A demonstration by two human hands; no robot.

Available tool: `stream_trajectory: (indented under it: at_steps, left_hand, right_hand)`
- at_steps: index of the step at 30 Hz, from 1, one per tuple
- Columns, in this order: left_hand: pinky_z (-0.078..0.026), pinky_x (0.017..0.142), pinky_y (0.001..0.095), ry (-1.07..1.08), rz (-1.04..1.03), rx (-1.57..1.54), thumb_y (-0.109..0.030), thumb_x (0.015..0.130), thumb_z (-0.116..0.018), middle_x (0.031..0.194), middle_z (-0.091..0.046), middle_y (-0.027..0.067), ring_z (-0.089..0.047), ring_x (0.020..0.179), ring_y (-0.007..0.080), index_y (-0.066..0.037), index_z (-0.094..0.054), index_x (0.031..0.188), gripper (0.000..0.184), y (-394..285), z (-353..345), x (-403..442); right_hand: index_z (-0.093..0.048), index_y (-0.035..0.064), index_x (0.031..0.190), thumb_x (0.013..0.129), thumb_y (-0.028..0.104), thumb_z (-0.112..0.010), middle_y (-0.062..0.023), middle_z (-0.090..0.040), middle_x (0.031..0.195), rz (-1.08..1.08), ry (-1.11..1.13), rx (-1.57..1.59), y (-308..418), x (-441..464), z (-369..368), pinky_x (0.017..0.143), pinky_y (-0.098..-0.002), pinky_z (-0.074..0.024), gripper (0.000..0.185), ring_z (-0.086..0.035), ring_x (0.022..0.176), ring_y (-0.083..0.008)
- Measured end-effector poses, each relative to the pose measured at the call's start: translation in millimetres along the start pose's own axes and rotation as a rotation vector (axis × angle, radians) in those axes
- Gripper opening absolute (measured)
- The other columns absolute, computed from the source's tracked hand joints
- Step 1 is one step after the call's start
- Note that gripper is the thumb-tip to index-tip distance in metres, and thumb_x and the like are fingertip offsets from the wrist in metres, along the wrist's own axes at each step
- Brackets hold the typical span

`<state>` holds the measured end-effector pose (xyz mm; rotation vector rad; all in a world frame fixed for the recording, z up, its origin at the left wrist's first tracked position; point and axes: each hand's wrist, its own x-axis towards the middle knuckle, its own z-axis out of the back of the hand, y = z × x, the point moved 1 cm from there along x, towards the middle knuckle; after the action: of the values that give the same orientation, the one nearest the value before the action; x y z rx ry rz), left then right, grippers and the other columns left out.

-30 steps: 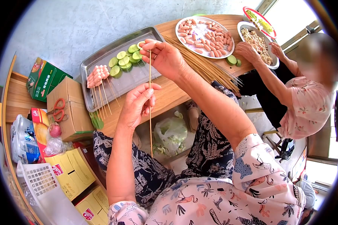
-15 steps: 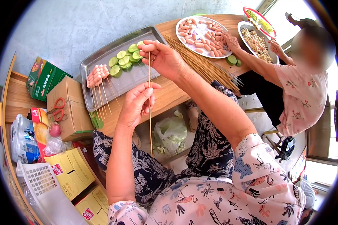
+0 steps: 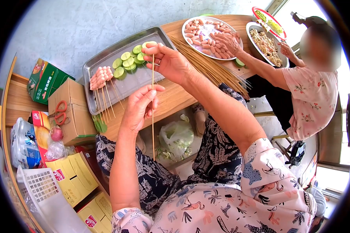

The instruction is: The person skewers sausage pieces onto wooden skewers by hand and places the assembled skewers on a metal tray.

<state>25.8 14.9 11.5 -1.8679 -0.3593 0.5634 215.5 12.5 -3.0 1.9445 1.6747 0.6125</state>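
Note:
My left hand (image 3: 140, 106) pinches a thin bamboo skewer (image 3: 153, 132) around its middle. The skewer stands nearly upright in view, its lower end above my lap. At its upper end are the curled fingers of my right hand (image 3: 169, 64), closed around the tip; whether a small piece of food is also between them I cannot make out. Behind my hands lies a metal tray (image 3: 134, 87) with sliced cucumber (image 3: 124, 64) in rows. Skewers loaded with small pink sausages (image 3: 101, 77) rest at the tray's left end.
Bare skewers (image 3: 198, 60) lie in a bundle right of the tray. A co-worker's hand (image 3: 227, 42) is over a plate of small sausages (image 3: 192, 33). Beyond is a bowl of chopped food (image 3: 264, 44). Boxes (image 3: 74, 112) stand left; a plastic bag (image 3: 177, 136) sits below the table.
Both my hands and the skewer have shifted slightly left. The co-worker's hand has moved left over the sausages on the plate.

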Motion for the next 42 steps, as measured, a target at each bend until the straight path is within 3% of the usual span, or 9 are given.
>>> stream_trajectory:
  at_steps: [4,12,24,42]
  left_hand:
    - [-0.028,0.042,0.0127,-0.013,-0.004,0.004,-0.024,0.096,-0.051,0.063,-0.050,-0.0054,-0.039,0.048,-0.0006,-0.003,-0.061,0.108,0.026,0,0,0]
    - [-0.027,0.042,0.0129,-0.019,-0.009,0.017,-0.024,0.096,-0.051,0.063,-0.050,-0.0058,-0.039,0.049,-0.0010,-0.004,-0.061,0.108,0.026,1,0,1]
    - [-0.028,0.043,0.0127,-0.025,-0.017,0.039,-0.023,0.096,-0.050,0.064,-0.050,-0.0059,-0.041,0.051,-0.0009,-0.003,-0.062,0.107,0.025,1,0,0]
    - [-0.027,0.042,0.0132,-0.062,-0.048,0.036,-0.022,0.097,-0.050,0.064,-0.048,-0.0056,-0.039,0.051,-0.0001,-0.002,-0.059,0.111,0.026,1,4,1]
  right_hand:
    - [-0.052,0.0054,0.124,0.093,0.032,-0.054,-0.0072,-0.062,0.118,-0.007,0.013,-0.001,-1,-1,-2,0.092,-0.0366,-0.0438,0.041,-0.057,0.104,-0.0183]
    - [-0.051,0.0032,0.124,0.099,0.037,-0.038,-0.0141,-0.058,0.122,-0.023,-0.014,0.051,1,-2,-6,0.094,-0.0397,-0.0441,0.044,-0.056,0.110,-0.0247]
    - [-0.053,-0.0003,0.120,0.094,0.026,-0.047,-0.0181,-0.060,0.119,-0.025,-0.005,0.086,1,-3,-5,0.094,-0.0404,-0.0461,0.037,-0.059,0.107,-0.0267]
    - [-0.055,-0.0044,0.117,0.093,0.025,-0.048,-0.0166,-0.061,0.116,-0.111,0.107,0.072,-9,-5,-7,0.095,-0.0404,-0.0459,0.038,-0.059,0.105,-0.0267]
